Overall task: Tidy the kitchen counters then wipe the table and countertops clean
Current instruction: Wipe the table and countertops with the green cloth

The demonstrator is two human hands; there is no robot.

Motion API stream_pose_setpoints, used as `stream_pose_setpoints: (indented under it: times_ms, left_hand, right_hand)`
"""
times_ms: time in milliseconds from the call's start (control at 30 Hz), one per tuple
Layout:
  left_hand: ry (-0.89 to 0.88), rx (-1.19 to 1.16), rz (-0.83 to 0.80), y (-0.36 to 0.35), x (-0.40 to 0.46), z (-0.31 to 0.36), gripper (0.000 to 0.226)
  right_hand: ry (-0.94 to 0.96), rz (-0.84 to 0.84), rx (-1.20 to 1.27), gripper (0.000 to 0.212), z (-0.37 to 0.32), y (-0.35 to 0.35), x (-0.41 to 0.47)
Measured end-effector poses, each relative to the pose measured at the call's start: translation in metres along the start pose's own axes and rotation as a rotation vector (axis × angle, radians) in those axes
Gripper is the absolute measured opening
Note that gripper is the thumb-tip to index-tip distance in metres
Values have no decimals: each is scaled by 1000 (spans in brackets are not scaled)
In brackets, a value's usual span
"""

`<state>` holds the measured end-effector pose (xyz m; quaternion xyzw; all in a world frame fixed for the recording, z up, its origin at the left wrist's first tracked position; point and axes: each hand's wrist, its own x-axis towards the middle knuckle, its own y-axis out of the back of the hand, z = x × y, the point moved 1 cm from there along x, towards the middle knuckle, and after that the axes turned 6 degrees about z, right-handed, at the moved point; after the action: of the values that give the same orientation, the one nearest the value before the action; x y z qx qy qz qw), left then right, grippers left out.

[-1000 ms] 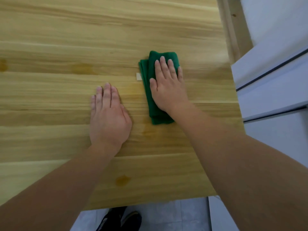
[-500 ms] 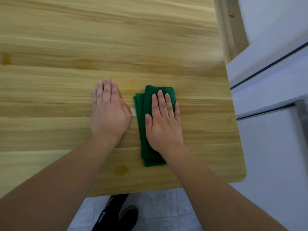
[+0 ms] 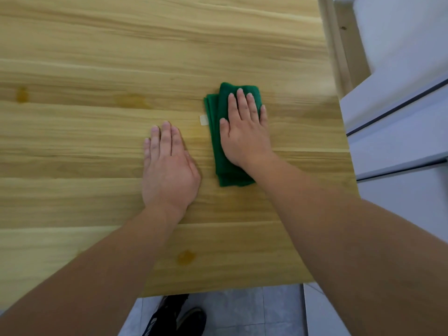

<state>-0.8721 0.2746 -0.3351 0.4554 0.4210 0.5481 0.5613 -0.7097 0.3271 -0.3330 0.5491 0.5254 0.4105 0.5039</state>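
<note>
So the wooden counter point(image 3: 97, 57) takes up pretty much the whole view, pale planks with the grain running side to side, and it carries everything the two grips touch; out past the right grip there's a white cabinet point(image 3: 400, 146) with dark seams; under the near edge of the counter, below both forearms, you get grey floor tiles point(image 3: 242, 309) and a dark shoe point(image 3: 179, 318).

Left hand point(image 3: 169, 170) is a flat, relaxed grip, fingers straight and close together, palm down on bare wood, holding nothing; right hand point(image 3: 244, 132) sits just beside it and a bit further away from the body, also flat with fingers straight and slightly spread, pressing down on the folded green cloth point(image 3: 223, 170); not pinching it, just palm and fingers on top.

The cloth lies lengthwise under that right grip, sticking out beyond the fingertips and back past the wrist, with its folded layers showing toward the left grip; a little pale tag point(image 3: 203, 120) pokes out from that edge, between the two grips; a few darker amber spots point(image 3: 186, 257) in the wood, one near the left forearm, others far off to the left.
</note>
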Motion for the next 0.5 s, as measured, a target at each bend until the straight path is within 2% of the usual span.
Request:
stream_pose_setpoints:
  times_ms: [233, 500]
  left_hand:
    - [-9, 0, -2, 1, -1, -2, 58]
    - [1, 12, -10, 3, -3, 0, 58]
  right_hand:
    - [36, 27, 11, 56, -4, -1, -3]
    - [65, 51, 74, 56, -20, -10, -108]
